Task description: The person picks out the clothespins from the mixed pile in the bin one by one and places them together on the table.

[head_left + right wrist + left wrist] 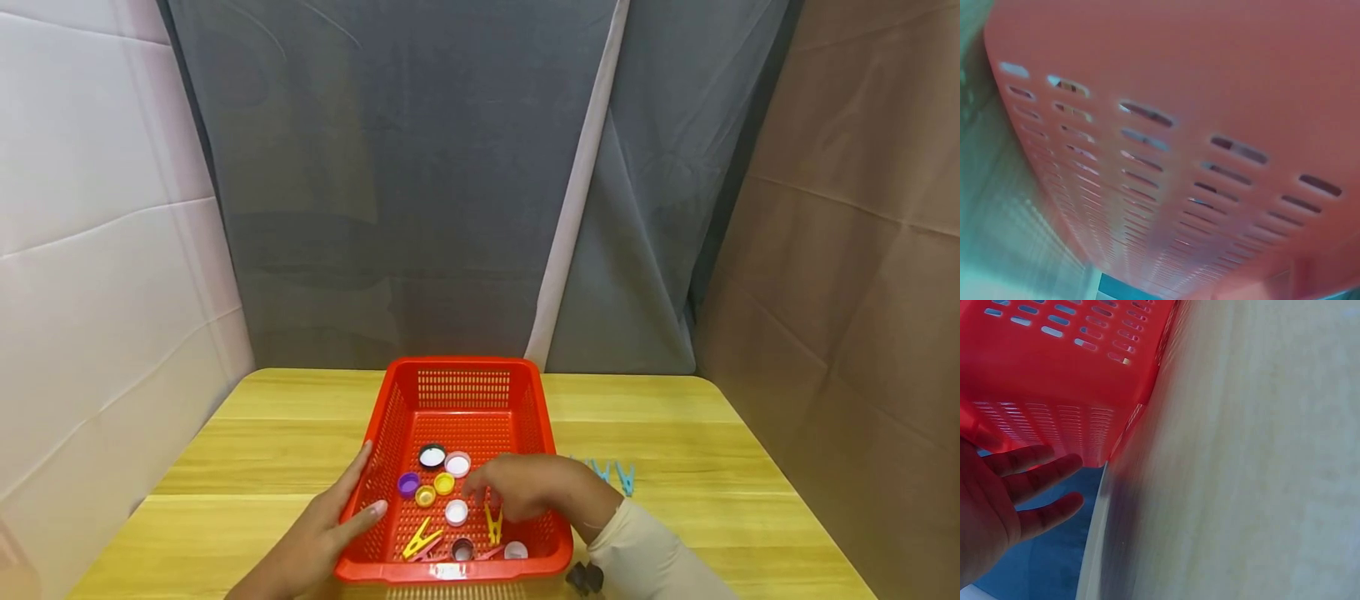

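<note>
A red plastic basket [457, 363] stands on the table, with several bottle caps and clothespins on its bottom. My left hand [322, 533] rests at its left side, with the fingers stretched along the outer wall and the thumb over the rim. In the left wrist view, spread fingers [1041, 481] lie beside the slotted wall. My right hand [517, 486] reaches down inside with bent fingers, right above a yellow clothespin [494, 527]; I cannot tell whether it pinches anything. Left of it are a white cap [456, 512], a yellow cap [444, 484] and a purple cap [408, 484].
Light blue clothespins [626, 479] lie on the wooden table [300, 433] right of the basket. A dark object [585, 577] sits near the right sleeve [652, 554]. Another yellow clothespin [422, 539] is at the basket's near left. Grey cloth [450, 183] hangs behind the table.
</note>
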A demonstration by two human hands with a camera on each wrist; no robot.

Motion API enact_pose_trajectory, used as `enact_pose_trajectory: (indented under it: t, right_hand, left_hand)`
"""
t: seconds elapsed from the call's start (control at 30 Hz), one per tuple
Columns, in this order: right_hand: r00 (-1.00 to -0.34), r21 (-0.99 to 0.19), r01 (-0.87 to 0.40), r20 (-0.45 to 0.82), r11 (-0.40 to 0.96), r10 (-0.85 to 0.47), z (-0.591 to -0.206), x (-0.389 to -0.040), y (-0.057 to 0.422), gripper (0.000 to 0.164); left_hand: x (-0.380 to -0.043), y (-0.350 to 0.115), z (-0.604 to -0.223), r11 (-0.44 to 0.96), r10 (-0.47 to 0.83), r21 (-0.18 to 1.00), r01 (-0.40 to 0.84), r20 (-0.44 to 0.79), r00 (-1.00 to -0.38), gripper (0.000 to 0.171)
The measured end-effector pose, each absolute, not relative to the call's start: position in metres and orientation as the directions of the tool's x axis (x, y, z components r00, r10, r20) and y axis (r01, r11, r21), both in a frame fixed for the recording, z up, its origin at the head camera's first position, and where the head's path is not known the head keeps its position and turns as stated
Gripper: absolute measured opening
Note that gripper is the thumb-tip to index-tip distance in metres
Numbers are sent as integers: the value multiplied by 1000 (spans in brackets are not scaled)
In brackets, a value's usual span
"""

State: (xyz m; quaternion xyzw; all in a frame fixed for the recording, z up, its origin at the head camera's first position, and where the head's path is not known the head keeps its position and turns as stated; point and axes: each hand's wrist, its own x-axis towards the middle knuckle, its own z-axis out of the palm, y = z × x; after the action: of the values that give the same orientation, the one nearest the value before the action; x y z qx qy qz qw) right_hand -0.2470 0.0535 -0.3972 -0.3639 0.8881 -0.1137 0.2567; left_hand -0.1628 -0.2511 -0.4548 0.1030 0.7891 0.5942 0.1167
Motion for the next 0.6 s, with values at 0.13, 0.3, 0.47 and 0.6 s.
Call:
enact_pose_trajectory:
  t: [0.13,0.3,0.47,0.6]
  right_hand:
    - [-572,-400,-595,-398,697,-717,-397,-251,52,68]
    - [-544,-417,-599,-414,684,-730,-400,-255,50,64]
    - [-541,-432,-582,-427,689,-725,-403,-258,49,62]
    - [-533,-422,-588,-440,690,-723,-404,-259,48,60]
  left_hand:
    - [-163,-251,-455,282,296,959,24,-64,-953,88]
    - [-162,-250,-455,274,291,962,5,-78,-954,88]
    - [-162,-251,-455,277,294,961,10,-75,-953,88]
    - [-163,-251,-454,279,300,960,18,-69,-951,88]
